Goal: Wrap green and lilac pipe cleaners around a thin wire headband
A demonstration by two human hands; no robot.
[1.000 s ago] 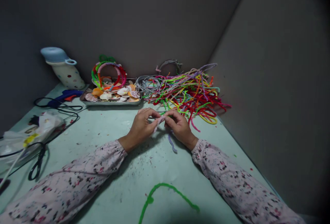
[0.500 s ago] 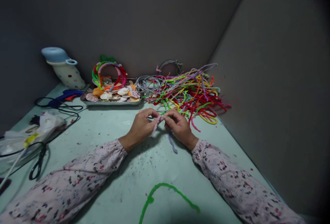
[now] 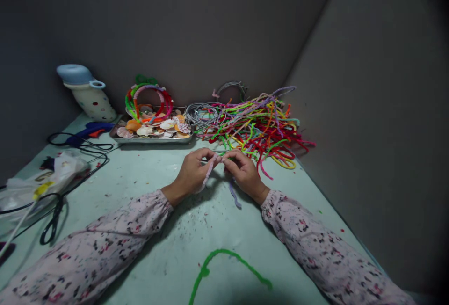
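Above the middle of the table, my left hand [image 3: 192, 170] and my right hand [image 3: 246, 172] meet with their fingertips pinched almost together. A pale pink pipe cleaner [image 3: 208, 174] runs from the fingertips and hangs down over my left thumb. Both hands are closed at its upper end, where a thin grey wire [image 3: 220, 151] shows behind the fingers. Below my right hand a lilac pipe cleaner [image 3: 235, 195] trails down; its upper end is hidden by the hand. Nearer me, a curved green pipe cleaner [image 3: 224, 251] lies on the table.
A metal tray [image 3: 154, 141] holds shells and wrapped rings [image 3: 164, 104]. To its right are coiled grey wire [image 3: 201, 115] and a heap of coloured pipe cleaners [image 3: 259, 118]. At left are a bottle [image 3: 86, 92], a blue glue gun [image 3: 87, 132], cables and a plastic bag [image 3: 66, 169].
The pale pink pipe cleaner's loose end has swung left and lower, across my left thumb. My fingertips have shifted only slightly; everything else is still.
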